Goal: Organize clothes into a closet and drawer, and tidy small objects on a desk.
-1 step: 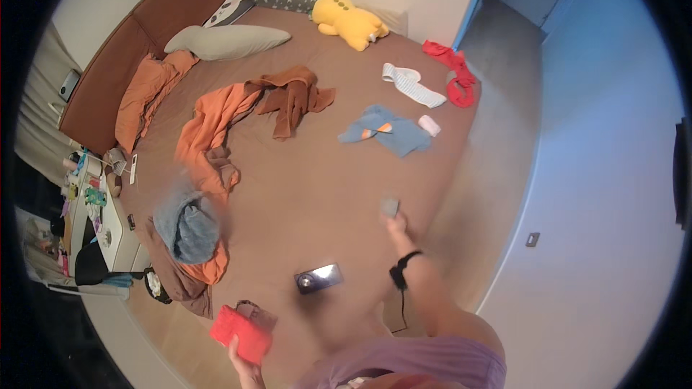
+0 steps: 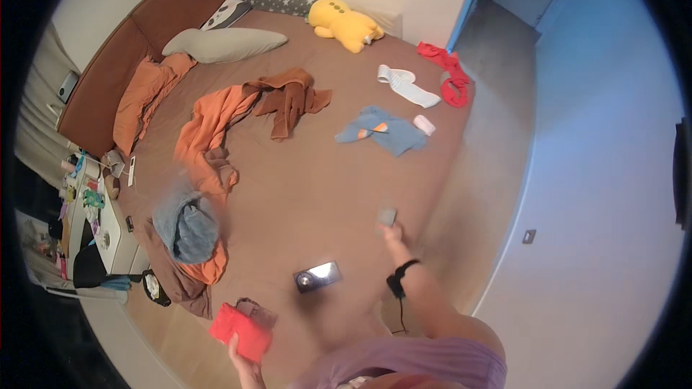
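At the near left, my left hand (image 2: 236,353) is closed around a bright red, soft-looking rectangular thing (image 2: 245,331). A brownish-mauve piece with a dark loop (image 2: 256,312) sticks out behind it; I cannot tell whether the two are joined. My right hand (image 2: 391,233) reaches out over the bed's right side, gripping a small flat grey thing (image 2: 388,216) whose kind is unclear. Between my hands lies a dark phone-like device (image 2: 317,277) with a round part and a shiny surface. A black strap (image 2: 400,279) with a cord circles my right wrist.
The brown bed (image 2: 281,194) holds orange bedding (image 2: 209,130), a blue-grey bundle (image 2: 189,227), a brown cloth (image 2: 288,97), a blue cloth (image 2: 386,130), a striped white cloth (image 2: 409,88), red clothing (image 2: 450,75) and a yellow plush toy (image 2: 342,21). A cluttered white desk (image 2: 119,238) stands left.
My right hand, with the small grey thing, has come slightly nearer to me. The view has shifted a little; my left hand keeps hold of the red thing.
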Tool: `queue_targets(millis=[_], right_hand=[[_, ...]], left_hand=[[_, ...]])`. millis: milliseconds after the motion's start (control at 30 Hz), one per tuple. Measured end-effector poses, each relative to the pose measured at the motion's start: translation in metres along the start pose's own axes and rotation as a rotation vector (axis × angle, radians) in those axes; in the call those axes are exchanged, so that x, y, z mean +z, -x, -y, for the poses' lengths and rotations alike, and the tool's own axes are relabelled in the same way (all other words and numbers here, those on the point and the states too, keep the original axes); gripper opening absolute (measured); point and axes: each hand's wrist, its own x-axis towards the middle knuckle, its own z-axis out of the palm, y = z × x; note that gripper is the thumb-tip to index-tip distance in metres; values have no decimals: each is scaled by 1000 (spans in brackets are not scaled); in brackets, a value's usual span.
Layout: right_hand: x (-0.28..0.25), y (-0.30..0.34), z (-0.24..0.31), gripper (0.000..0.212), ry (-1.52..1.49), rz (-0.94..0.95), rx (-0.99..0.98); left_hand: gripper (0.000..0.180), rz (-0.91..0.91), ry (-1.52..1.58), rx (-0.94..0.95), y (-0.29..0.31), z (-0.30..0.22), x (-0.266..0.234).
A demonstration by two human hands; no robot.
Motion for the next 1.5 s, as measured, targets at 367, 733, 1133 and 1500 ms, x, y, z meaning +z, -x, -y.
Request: queue_targets(millis=[367, 733, 1133, 1500], right_hand=[[-94, 376, -119, 33, -932, 122, 262], [-209, 753, -258, 55, -973, 315, -98], [-185, 964, -653, 31, -2315, -1641, -122], [-227, 917, -848, 40, -2651, -1913, -311]], left_hand=[[43, 529, -110, -194, 18, -18, -117], [48, 1144, -489, -713, 144, 47, -118], [61, 1681, -1169, -841, 358, 159, -231], [46, 1398, -1324, -1012, 382, 233, -341]])
